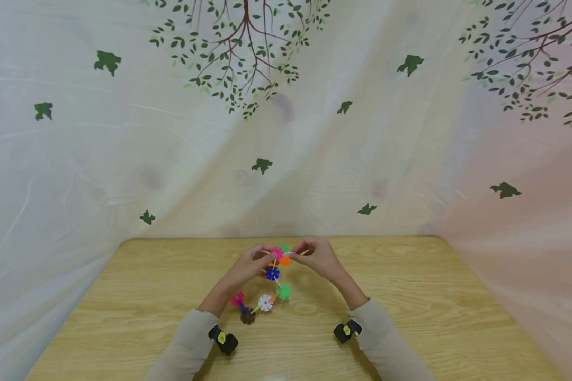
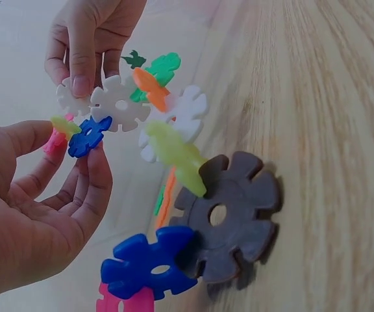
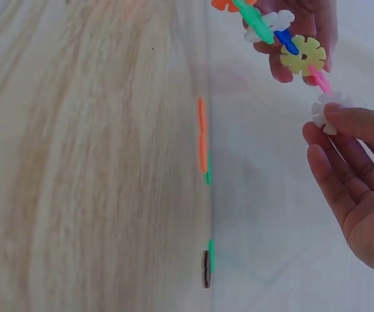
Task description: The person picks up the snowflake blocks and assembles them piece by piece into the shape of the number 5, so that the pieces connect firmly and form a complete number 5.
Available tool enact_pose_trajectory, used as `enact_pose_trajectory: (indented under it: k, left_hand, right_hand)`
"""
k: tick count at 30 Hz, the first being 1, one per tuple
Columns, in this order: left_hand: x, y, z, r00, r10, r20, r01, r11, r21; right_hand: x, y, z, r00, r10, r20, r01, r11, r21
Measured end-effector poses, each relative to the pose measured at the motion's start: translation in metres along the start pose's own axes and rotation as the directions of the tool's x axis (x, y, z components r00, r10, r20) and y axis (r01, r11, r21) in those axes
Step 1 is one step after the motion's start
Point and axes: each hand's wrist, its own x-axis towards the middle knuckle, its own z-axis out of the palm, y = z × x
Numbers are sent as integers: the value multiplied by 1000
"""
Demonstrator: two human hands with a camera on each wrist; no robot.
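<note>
My left hand [image 1: 248,264] grips one end of a chain of notched, flower-shaped plastic linking discs, its thumb and finger around a pink disc [image 2: 54,140] beside a yellow disc [image 3: 303,56]. Across from it, my right hand [image 1: 316,259] pinches a white disc [image 3: 332,112] between thumb and fingers; the pink disc meets its edge. From the left hand the chain hangs toward the table, with a blue disc [image 1: 272,273], a green disc [image 1: 283,291], another white disc [image 1: 265,302] and a brown disc [image 1: 248,316] low down. A second pink disc [image 1: 237,299] is partly behind the left wrist.
On the wooden table [image 1: 410,296] beyond the hands lie loose discs: an orange disc [image 3: 202,135], green ones partly hidden, and a brown one [image 3: 206,269]. A pale curtain [image 1: 314,159] printed with leaves and birds surrounds the table's back and sides.
</note>
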Motion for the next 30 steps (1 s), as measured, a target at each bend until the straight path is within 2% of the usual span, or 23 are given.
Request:
enact_pose_trajectory:
  k: [6, 16, 21, 30]
  left_hand:
    - [0, 2, 1, 1000, -11, -20, 11, 1000, -10]
    - [2, 0, 1, 1000, -16, -13, 16, 1000, -7]
    - [2, 2, 1, 1000, -21, -22, 21, 1000, 4]
    - [0, 3, 1, 1000, 5, 23, -6, 1000, 29]
  right_hand:
    - [1, -1, -1, 1000, 0, 2, 0, 1000, 7]
    - [0, -2, -2, 1000, -31, 3, 31, 999, 11]
    - [1, -3, -2, 1000, -20, -4, 20, 1000, 12]
    - [1, -2, -1, 1000, -22, 5, 22, 999, 23]
